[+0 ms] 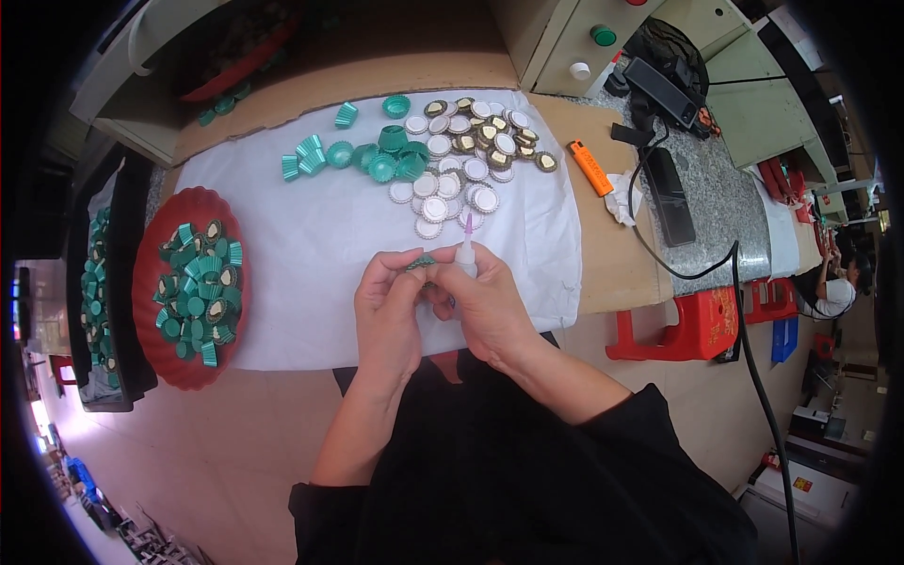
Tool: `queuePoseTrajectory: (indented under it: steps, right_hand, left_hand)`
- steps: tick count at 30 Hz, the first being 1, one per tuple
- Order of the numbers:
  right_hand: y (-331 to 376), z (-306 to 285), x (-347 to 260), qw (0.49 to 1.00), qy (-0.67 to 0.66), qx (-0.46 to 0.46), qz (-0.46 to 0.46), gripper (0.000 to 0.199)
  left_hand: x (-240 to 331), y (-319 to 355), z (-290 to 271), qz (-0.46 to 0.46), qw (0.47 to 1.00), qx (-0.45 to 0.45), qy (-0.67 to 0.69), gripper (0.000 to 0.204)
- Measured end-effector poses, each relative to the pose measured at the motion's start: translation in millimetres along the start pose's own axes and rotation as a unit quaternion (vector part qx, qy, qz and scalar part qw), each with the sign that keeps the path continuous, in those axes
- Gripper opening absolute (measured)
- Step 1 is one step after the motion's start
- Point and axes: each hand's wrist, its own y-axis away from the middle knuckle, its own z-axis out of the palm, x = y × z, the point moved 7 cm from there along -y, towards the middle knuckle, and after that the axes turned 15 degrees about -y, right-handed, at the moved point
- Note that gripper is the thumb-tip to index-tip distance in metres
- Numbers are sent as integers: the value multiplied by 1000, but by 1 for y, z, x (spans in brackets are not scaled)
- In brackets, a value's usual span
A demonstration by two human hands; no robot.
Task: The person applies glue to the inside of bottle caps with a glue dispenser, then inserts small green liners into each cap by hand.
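Over the front of the white cloth [311, 315], my left hand [388, 306] pinches a small green fluted cup [420, 263] between thumb and fingers. The fingertips hide most of that cup. My right hand [490, 306] is closed around a small squeeze bottle [466, 252] with a pink pointed tip facing up, and its fingers come close to the left ones at the cup. Beyond my hands lie loose green fluted cups [383, 168] and a pile of white round discs with crimped edges [434, 207]. Some discs [488, 133] show dark rims and pale gold centers.
At the left stand a red scalloped tray [149, 325] of green pieces and a black bin [141, 377] with similar ones. An orange cutter [589, 168], a dark phone-like device [668, 198] and a black cable [744, 348] are at the right. A red stool [673, 337] stands below; another person [836, 290] sits farther off.
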Motion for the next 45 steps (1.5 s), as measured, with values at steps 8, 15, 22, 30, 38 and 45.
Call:
queuePoseTrajectory:
  steps: [8,15,22,30,38,45]
  right_hand:
    - [-3,-1,1,1000,12,15,-24,13]
    - [-3,2,-2,999,22,29,-35,15]
    - [-5,0,-1,999,36,13,-27,12]
    - [0,-1,-10,998,65,-13,6,19]
    - [-4,-6,-9,998,50,-30,-2,20]
    - [-1,-7,-14,998,39,-37,-16,21]
  left_hand:
    - [0,0,0,-28,999,15,18,10]
    - [-1,-3,-2,-29,999,12,24,9]
    - [0,-4,-1,-2,1000,10,24,14]
    - [1,-1,-6,26,997,-69,13,29]
    - [1,2,-7,71,996,-39,-35,31]
    - [0,2,-3,69,995,-54,-50,32]
